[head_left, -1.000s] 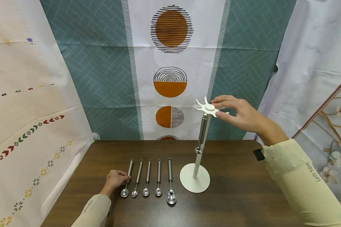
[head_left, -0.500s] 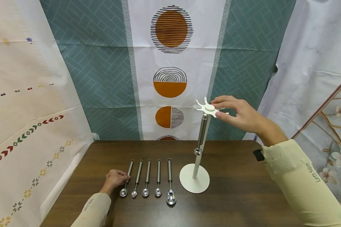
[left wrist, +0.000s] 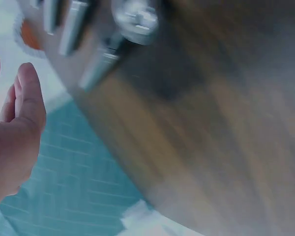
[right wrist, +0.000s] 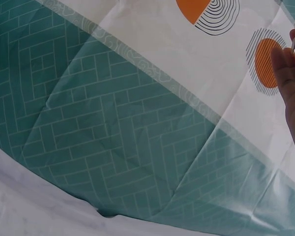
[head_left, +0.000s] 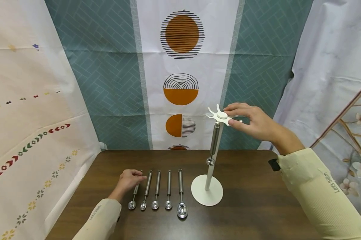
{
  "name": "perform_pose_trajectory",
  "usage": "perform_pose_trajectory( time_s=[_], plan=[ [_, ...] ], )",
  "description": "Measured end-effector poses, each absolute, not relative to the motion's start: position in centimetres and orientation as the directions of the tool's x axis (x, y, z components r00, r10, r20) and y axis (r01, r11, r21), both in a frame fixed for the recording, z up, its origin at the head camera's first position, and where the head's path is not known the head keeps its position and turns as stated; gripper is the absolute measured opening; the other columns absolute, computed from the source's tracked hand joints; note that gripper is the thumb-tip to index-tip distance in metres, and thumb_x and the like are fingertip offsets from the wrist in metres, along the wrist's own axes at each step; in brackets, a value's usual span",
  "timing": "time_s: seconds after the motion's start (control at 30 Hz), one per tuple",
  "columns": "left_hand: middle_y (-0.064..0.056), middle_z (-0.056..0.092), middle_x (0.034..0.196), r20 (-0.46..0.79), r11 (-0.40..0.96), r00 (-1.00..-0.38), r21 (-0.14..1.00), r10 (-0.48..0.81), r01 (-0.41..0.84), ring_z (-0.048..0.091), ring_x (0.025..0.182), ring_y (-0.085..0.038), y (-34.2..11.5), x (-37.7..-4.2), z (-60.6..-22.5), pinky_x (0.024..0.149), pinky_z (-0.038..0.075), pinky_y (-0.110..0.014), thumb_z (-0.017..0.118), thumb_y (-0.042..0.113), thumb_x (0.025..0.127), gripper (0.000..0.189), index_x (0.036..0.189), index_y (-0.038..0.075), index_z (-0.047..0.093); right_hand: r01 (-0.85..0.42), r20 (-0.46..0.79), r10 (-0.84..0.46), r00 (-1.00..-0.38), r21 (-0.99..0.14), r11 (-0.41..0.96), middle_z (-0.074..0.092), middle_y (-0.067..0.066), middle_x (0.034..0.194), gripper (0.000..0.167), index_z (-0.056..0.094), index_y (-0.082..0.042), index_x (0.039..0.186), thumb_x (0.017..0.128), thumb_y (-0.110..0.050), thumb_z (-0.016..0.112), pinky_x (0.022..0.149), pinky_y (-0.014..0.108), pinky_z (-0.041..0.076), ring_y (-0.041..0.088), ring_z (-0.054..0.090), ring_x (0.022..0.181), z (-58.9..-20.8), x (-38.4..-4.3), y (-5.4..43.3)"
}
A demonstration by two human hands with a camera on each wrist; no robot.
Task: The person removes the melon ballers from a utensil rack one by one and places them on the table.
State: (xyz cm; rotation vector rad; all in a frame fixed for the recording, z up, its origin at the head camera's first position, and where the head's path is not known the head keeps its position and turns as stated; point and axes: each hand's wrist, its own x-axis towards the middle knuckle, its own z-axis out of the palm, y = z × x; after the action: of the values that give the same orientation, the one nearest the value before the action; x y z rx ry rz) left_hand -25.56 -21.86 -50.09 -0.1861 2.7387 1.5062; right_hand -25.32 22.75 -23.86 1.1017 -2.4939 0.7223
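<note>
My left hand (head_left: 129, 180) hovers over the handle of the leftmost small metal scoop (head_left: 132, 205), partly covering it. In the left wrist view its fingers (left wrist: 29, 96) look nearly straight, apart from the blurred scoops. My right hand (head_left: 254, 120) holds the white hook top (head_left: 216, 115) of a tall stand (head_left: 201, 196) between thumb and fingers. A metal scoop (head_left: 215, 138) hangs from one of its hooks, bowl down. Several more scoops lie in a row on the table, ending with a larger oval-bowled scoop (head_left: 182, 210) nearest the stand.
The dark wooden table (head_left: 249, 200) ends at a patterned curtain (head_left: 114, 83) behind. A pale embroidered cloth (head_left: 24, 150) borders the left, and a floral cloth (head_left: 348, 116) the right. The stand's round base rests right of the scoop row.
My left hand has risen away from the lower handle of the leftmost scoop, moving forward and slightly right; that scoop stays on the table. My right hand keeps its hold on the hook top.
</note>
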Motion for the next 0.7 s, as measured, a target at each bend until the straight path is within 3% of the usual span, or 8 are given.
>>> perform_pose_trajectory(
  time_s=[0.23, 0.43, 0.7],
  plan=[
    [-0.01, 0.074, 0.085, -0.038, 0.496, -0.999, 0.867, -0.025, -0.045, 0.072, 0.077, -0.028, -18.6, -25.7, -48.0, 0.071, 0.059, -0.043, 0.081, 0.011, 0.082, 0.027, 0.102, -0.006, 0.073, -0.754, 0.476, -0.591, -0.651, -0.317, 0.576, 0.058, 0.013, 0.135, 0.035, 0.068, -0.001, 0.126, 0.098, -0.022, 0.062, 0.094, 0.056, 0.043, 0.035, 0.051, 0.126, -23.8, -25.3, 22.8],
    [-0.01, 0.074, 0.086, -0.004, 0.452, -1.0, 0.892, 0.019, 0.005, 0.07, 0.07, -0.018, -16.4, -25.7, -46.6, 0.064, 0.057, -0.032, 0.082, 0.009, 0.082, 0.023, 0.099, -0.004, 0.074, -0.754, 0.474, -0.592, -0.652, -0.324, 0.572, 0.058, 0.013, 0.135, 0.034, 0.068, -0.002, 0.126, 0.098, -0.021, 0.063, 0.094, 0.055, 0.043, 0.034, 0.051, 0.125, -23.9, -25.4, 22.8],
    [-0.007, 0.075, 0.089, 0.036, 0.491, -0.996, 0.868, 0.082, 0.072, 0.07, 0.08, -0.018, -14.4, -25.4, -45.4, 0.071, 0.057, -0.033, 0.083, 0.013, 0.082, 0.023, 0.099, -0.001, 0.076, -0.755, 0.478, -0.59, -0.651, -0.325, 0.57, 0.059, 0.012, 0.134, 0.033, 0.069, -0.003, 0.125, 0.098, -0.02, 0.063, 0.094, 0.055, 0.043, 0.033, 0.052, 0.125, -23.9, -25.4, 22.8]
  ],
)
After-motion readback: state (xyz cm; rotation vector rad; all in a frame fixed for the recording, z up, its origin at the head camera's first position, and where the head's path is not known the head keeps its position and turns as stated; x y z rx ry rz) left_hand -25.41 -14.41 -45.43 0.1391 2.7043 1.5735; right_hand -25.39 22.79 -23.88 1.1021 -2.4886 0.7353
